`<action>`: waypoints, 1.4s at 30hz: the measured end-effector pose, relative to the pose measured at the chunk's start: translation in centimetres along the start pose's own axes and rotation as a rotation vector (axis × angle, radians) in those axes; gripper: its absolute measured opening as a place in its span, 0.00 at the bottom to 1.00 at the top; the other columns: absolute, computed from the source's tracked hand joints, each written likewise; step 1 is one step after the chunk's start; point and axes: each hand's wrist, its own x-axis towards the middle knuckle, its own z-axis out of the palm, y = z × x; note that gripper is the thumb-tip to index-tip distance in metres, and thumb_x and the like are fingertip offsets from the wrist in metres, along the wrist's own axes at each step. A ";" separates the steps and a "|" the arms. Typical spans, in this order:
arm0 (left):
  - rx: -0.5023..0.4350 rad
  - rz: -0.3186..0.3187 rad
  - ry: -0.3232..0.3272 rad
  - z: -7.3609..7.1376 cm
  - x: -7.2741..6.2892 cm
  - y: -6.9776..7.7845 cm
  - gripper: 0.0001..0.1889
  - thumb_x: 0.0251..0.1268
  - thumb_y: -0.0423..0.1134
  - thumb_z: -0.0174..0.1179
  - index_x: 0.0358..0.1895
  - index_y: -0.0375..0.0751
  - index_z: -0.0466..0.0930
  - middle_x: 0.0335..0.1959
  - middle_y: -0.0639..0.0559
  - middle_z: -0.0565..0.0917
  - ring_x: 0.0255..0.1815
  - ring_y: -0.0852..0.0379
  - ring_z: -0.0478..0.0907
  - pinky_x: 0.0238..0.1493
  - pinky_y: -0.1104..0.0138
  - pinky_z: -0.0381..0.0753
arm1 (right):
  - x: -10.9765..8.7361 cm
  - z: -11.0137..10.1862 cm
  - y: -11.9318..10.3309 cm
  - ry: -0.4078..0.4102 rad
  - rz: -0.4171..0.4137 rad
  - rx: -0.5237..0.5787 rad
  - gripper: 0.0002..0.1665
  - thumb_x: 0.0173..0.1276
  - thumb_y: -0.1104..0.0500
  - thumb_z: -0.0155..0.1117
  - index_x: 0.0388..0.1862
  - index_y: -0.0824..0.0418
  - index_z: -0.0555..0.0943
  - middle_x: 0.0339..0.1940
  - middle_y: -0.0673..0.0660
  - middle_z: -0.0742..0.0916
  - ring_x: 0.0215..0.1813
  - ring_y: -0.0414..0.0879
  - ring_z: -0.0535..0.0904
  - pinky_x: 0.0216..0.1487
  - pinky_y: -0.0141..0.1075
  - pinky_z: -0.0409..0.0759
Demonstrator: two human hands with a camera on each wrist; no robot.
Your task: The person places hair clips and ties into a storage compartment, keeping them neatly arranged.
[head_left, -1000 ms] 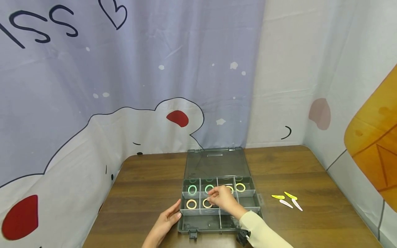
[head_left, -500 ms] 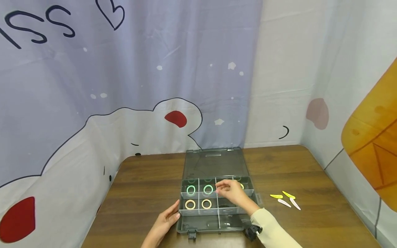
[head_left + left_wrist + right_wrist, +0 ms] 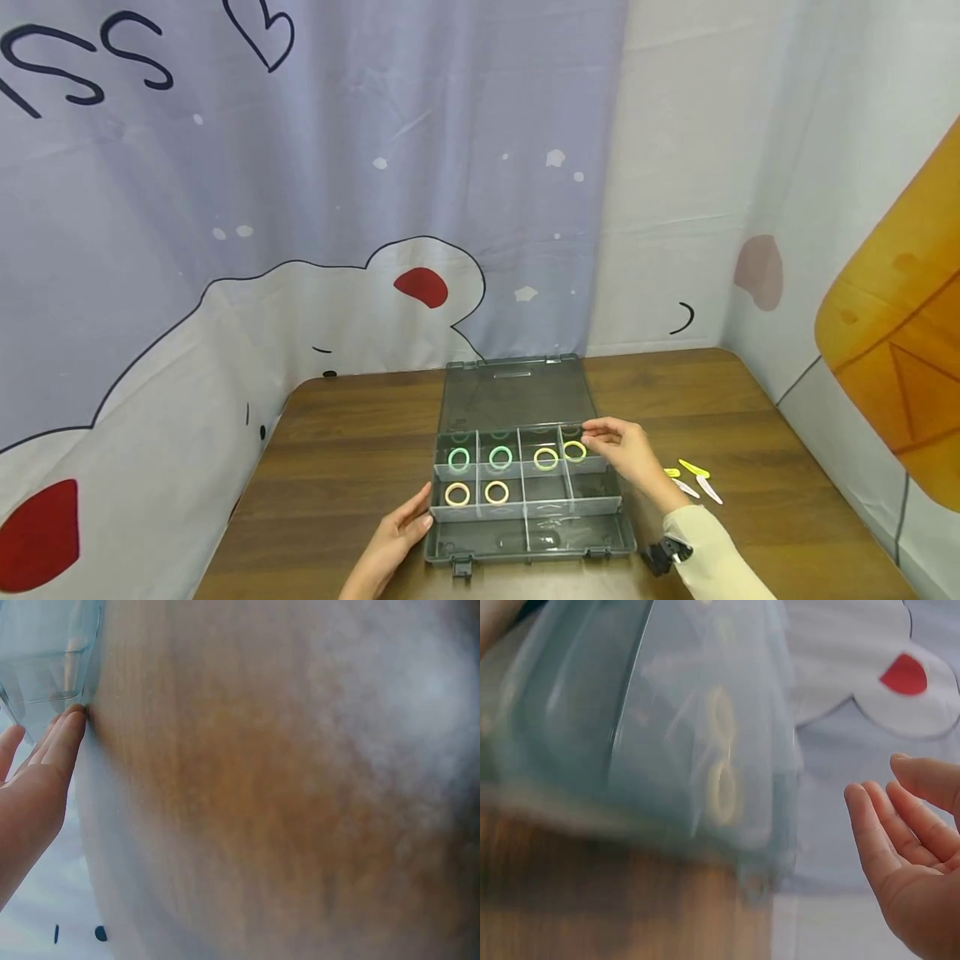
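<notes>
A grey see-through compartment box [image 3: 525, 533] stands on the table with its lid [image 3: 517, 396] tipped back. Two green rings [image 3: 459, 451], two yellow rings [image 3: 546, 451] and two pale orange rings [image 3: 457, 503] lie singly in its back and middle compartments. My left hand [image 3: 393, 533] rests against the box's left side; in the left wrist view its fingers [image 3: 66, 742] reach the box corner. Over the box's back right corner is my right hand [image 3: 628, 452], with nothing between its fingers. The right wrist view shows its thumb and fingers [image 3: 866, 825] spread apart.
To the right of the box, yellow hair clips [image 3: 694, 468] and pale pink ones [image 3: 708, 490] lie on the wooden table [image 3: 345, 450], partly behind the right wrist. A printed curtain [image 3: 420, 167] hangs behind the table.
My right hand has moved right from over the middle compartments to the box's right edge, uncovering the yellow rings. My left hand has stayed at the box's left side.
</notes>
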 end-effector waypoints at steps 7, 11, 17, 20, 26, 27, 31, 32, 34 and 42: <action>0.007 0.006 0.008 0.0 -0.1 -0.2 0.31 0.70 0.34 0.55 0.73 0.32 0.55 0.71 0.30 0.59 0.72 0.39 0.53 0.56 0.81 0.65 | -1.5 -3.8 2.0 0.075 0.012 -0.112 0.13 0.61 0.67 0.68 0.44 0.73 0.82 0.37 0.65 0.87 0.36 0.39 0.83 0.37 0.26 0.80; 0.004 0.012 0.012 -0.1 -0.1 -0.4 0.31 0.70 0.33 0.55 0.73 0.32 0.55 0.71 0.30 0.59 0.71 0.40 0.54 0.57 0.81 0.66 | -2.2 -5.7 3.0 0.100 0.046 -0.172 0.14 0.63 0.64 0.68 0.45 0.71 0.83 0.38 0.64 0.88 0.37 0.37 0.84 0.37 0.25 0.79; -0.015 0.014 0.004 0.0 0.0 -0.5 0.32 0.70 0.33 0.55 0.73 0.32 0.55 0.71 0.31 0.59 0.72 0.40 0.53 0.58 0.81 0.65 | -3.2 -7.8 4.8 0.129 0.108 -0.231 0.15 0.62 0.65 0.69 0.45 0.72 0.83 0.38 0.65 0.88 0.35 0.31 0.82 0.37 0.23 0.78; -0.019 0.015 0.004 0.0 0.0 -0.5 0.32 0.70 0.33 0.55 0.73 0.32 0.55 0.71 0.30 0.59 0.72 0.39 0.53 0.57 0.81 0.65 | -3.6 -8.3 5.5 0.127 0.118 -0.252 0.14 0.61 0.66 0.69 0.44 0.73 0.83 0.37 0.65 0.88 0.34 0.31 0.82 0.36 0.24 0.78; -0.017 0.020 0.002 0.0 0.0 -0.3 0.32 0.70 0.33 0.55 0.73 0.32 0.55 0.71 0.30 0.59 0.72 0.38 0.53 0.57 0.81 0.66 | -4.5 -8.8 6.7 0.117 0.104 -0.351 0.13 0.59 0.68 0.70 0.43 0.72 0.84 0.35 0.63 0.88 0.34 0.39 0.84 0.34 0.27 0.79; -0.016 0.023 0.003 0.0 0.0 -0.3 0.31 0.70 0.33 0.55 0.73 0.32 0.55 0.71 0.30 0.59 0.72 0.38 0.53 0.57 0.81 0.66 | -4.7 -8.9 6.8 0.115 0.110 -0.366 0.13 0.58 0.67 0.70 0.43 0.71 0.84 0.35 0.63 0.88 0.34 0.41 0.84 0.34 0.28 0.79; -0.005 0.037 0.012 0.1 0.0 -0.2 0.31 0.70 0.32 0.55 0.73 0.31 0.55 0.70 0.29 0.60 0.71 0.38 0.54 0.57 0.80 0.66 | -5.0 -9.2 7.3 0.087 0.138 -0.402 0.14 0.59 0.67 0.70 0.44 0.71 0.83 0.37 0.63 0.88 0.37 0.51 0.86 0.36 0.29 0.80; 0.006 0.041 0.012 0.1 0.0 -0.2 0.31 0.70 0.33 0.55 0.73 0.31 0.55 0.70 0.29 0.60 0.71 0.38 0.54 0.57 0.80 0.66 | -5.1 -9.2 7.4 0.081 0.145 -0.405 0.14 0.58 0.68 0.70 0.44 0.72 0.83 0.37 0.63 0.88 0.37 0.53 0.86 0.36 0.30 0.80; 0.013 0.041 0.018 0.1 0.0 -0.2 0.31 0.70 0.33 0.55 0.72 0.30 0.56 0.70 0.29 0.60 0.71 0.37 0.55 0.58 0.80 0.66 | -5.1 -9.4 7.5 0.068 0.158 -0.411 0.14 0.58 0.68 0.70 0.44 0.72 0.83 0.37 0.64 0.88 0.38 0.55 0.86 0.36 0.30 0.80; 0.012 0.024 0.007 0.1 -0.1 -0.3 0.31 0.70 0.35 0.55 0.73 0.32 0.55 0.70 0.30 0.60 0.72 0.37 0.53 0.57 0.81 0.65 | -4.8 -9.7 7.7 0.023 0.202 -0.415 0.14 0.56 0.69 0.71 0.43 0.72 0.83 0.37 0.65 0.88 0.38 0.55 0.85 0.32 0.29 0.79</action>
